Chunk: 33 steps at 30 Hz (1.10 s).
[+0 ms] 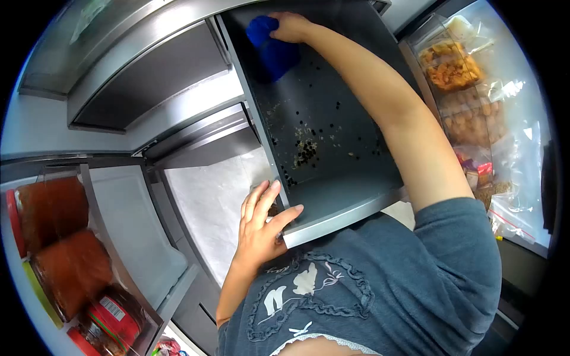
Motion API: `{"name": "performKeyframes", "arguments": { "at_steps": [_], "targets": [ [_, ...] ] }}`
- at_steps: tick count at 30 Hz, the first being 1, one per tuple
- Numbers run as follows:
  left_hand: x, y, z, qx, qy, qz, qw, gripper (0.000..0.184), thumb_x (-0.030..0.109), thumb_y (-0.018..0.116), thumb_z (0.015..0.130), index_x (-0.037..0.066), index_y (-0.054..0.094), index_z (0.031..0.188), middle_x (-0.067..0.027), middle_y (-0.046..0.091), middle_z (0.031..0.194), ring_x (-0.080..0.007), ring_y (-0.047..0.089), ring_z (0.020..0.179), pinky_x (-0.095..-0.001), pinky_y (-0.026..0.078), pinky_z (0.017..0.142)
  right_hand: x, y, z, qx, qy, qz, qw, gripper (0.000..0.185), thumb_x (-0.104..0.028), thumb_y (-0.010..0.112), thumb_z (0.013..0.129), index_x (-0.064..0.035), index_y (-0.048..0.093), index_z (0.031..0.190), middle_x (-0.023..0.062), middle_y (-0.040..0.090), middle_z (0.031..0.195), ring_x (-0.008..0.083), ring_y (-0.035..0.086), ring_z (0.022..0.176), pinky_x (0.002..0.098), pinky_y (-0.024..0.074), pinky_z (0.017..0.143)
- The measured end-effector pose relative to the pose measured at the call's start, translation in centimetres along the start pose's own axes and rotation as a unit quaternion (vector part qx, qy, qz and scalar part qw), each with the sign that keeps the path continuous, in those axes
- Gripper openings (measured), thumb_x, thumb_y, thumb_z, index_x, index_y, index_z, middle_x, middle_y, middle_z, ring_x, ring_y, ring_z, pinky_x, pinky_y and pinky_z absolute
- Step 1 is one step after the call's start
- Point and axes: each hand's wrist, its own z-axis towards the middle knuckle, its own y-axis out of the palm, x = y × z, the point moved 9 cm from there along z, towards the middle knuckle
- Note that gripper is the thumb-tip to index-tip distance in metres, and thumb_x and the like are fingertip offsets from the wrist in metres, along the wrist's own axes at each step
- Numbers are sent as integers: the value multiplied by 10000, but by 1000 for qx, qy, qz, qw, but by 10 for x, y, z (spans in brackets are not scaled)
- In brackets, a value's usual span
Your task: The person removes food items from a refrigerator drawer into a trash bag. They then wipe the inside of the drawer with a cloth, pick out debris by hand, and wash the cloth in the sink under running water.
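A deep grey drawer (332,178) is pulled out in front of me, with dark specks and pale crumbs (306,151) scattered over its floor. My right hand (289,27) reaches to the far left corner of the drawer. Its fingers are closed on a crumpled blue cloth (279,59), which lies against the drawer floor; the fingertips are partly hidden. At the drawer's near left corner is my left hand (258,228). Its fingers are stretched out along the outside of the wall, and the thumb lies over the rim.
Left, a door shelf holds jars with reddish-brown contents (71,267). Right, another door rack holds bagged food (451,65) and eggs (475,121). A second metal-fronted drawer (154,77) sits left of the open one. Below it is a white-lined compartment (208,190).
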Motion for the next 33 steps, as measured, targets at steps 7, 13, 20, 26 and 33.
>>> {"name": "performKeyframes", "arguments": {
  "at_steps": [7, 13, 20, 26, 33],
  "targets": [
    [-1, 2, -2, 35, 17, -12, 999, 452, 166, 745, 518, 200, 622, 952, -129, 393, 1284, -355, 427, 1117, -432, 356, 884, -24, 100, -39, -44, -38, -83, 995, 567, -209, 550, 739, -167, 392, 1281, 126, 217, 1392, 328, 222, 1267, 518, 282, 979],
    [0, 14, -17, 35, 45, -42, 997, 419, 200, 752, 540, 207, 624, 938, -138, 366, 1289, -374, 435, 1093, -444, 363, 870, -58, 115, -168, -164, -143, -94, 971, 483, -68, 591, 694, -150, 516, 1164, 120, 356, 1292, 320, 389, 1151, 405, 405, 899],
    [7, 16, -29, 28, 48, -53, 997, 381, 208, 747, 553, 220, 626, 915, -172, 367, 1273, -386, 439, 1083, -454, 379, 869, -90, 69, -168, -277, -127, -169, 937, 466, -40, 567, 675, -196, 561, 1114, 143, 506, 1129, 312, 522, 1010, 398, 447, 825],
    [10, 13, -30, -3, 39, -56, 998, 377, 190, 720, 557, 212, 621, 920, -185, 403, 1246, -390, 442, 1098, -436, 395, 894, -43, 0, -30, 31, -74, -91, 993, 496, -133, 574, 696, -202, 496, 1181, 163, 523, 1107, 326, 531, 987, 385, 444, 824],
    [7, 13, -32, -4, 55, -53, 997, 420, 144, 732, 523, 211, 618, 922, -162, 361, 1287, -395, 481, 1056, -427, 446, 836, -47, 99, -60, 43, -74, -135, 987, 470, -138, 590, 685, -225, 546, 1144, 116, 453, 1218, 268, 444, 1126, 363, 409, 887]
  ]
}}
